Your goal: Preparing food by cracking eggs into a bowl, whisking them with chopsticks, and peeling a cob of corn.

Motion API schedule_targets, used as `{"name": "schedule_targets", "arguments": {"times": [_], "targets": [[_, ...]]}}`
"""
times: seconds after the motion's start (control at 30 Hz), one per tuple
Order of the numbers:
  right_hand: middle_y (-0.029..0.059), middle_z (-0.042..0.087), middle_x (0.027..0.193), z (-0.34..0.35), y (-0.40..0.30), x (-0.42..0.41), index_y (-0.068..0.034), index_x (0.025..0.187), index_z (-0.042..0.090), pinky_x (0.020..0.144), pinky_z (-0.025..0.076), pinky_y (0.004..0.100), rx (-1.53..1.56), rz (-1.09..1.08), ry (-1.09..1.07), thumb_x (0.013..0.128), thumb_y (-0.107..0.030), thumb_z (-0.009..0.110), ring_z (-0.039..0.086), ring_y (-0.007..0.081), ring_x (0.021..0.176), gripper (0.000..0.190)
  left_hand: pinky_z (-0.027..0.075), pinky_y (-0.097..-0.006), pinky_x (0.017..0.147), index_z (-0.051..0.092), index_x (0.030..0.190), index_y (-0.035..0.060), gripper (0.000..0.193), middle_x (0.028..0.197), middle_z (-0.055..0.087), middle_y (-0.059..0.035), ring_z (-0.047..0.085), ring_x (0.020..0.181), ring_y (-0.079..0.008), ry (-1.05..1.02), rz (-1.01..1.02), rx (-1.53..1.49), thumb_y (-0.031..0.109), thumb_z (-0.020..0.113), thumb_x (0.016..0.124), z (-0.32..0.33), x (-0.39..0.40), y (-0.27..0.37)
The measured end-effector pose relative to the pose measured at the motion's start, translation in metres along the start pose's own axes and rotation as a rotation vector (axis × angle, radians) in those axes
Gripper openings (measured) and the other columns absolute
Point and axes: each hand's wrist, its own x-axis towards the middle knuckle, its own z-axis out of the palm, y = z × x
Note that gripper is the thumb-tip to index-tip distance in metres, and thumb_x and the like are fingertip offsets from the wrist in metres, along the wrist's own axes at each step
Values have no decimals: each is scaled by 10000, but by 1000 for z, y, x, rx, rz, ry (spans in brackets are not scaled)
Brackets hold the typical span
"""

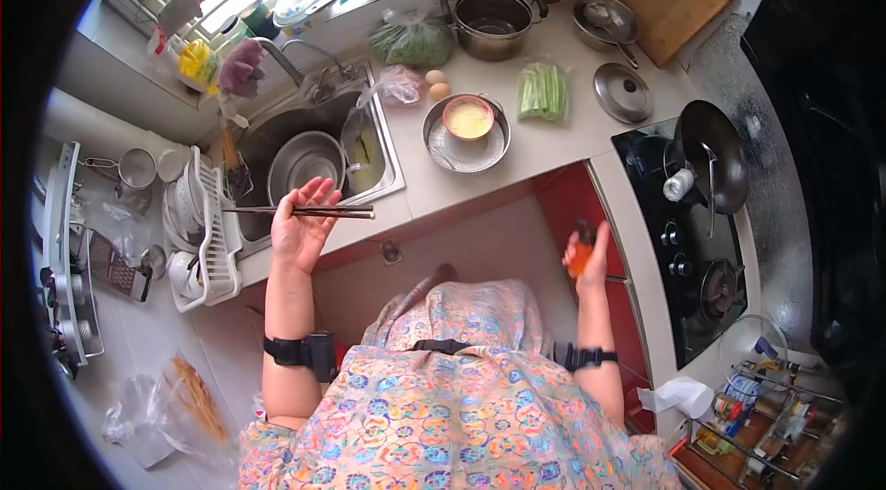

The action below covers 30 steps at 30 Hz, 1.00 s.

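Palm up, my left hand [304, 230] holds a pair of dark chopsticks [339, 212] under the thumb, in front of the sink's [393, 171] near edge. My right hand [592, 258] grips a small orange-and-black object [583, 256] beside the red cabinet; blur hides what it is. On the counter between the hands sits a metal basin [450, 156]. Inside it stands a red-rimmed bowl [469, 118] of pale yellow food. Two eggs [438, 85] lie just behind the basin. A metal basin [287, 161] rests in the sink.
Bagged green stalks [543, 93], a two-handled pot [493, 26] and a metal lid [623, 93] occupy the counter. A wok [723, 165] with a metal utensil stands on the gas hob [644, 165] at right. A white dish rack [216, 241] borders the sink at left.
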Motion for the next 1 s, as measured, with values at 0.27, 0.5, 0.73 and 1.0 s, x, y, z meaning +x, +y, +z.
{"name": "schedule_targets", "arguments": {"times": [0.27,0.5,0.73,1.0], "targets": [[156,638,639,147,-27,126,-35,782,687,592,485,431,-1096,-396,110,905,-564,380,632,321,642,624,448,-397,945,552,1186,19,385,1271,542,-161,534,1143,-298,-28,-13,-97,285,378,971,-13,14,5],[206,665,863,189,-27,178,-115,931,722,755,493,467,-1441,-358,106,895,-514,394,628,387,853,518,470,-409,925,533,1186,20,383,1259,539,-150,548,1115,-302,122,58,-144,291,374,968,-7,29,11],[216,654,800,201,-33,198,-83,852,712,733,493,476,-1468,-405,-88,890,-501,405,625,400,804,521,468,-410,922,537,1194,25,379,1273,538,-146,529,1152,-286,80,127,-184,293,402,961,4,52,6],[217,652,781,200,-58,235,-103,897,721,692,500,477,-1479,-497,-74,891,-465,421,631,402,758,470,479,-418,912,542,1194,24,379,1279,533,-152,537,1143,-297,137,131,-197,288,415,954,22,76,-7]]}}
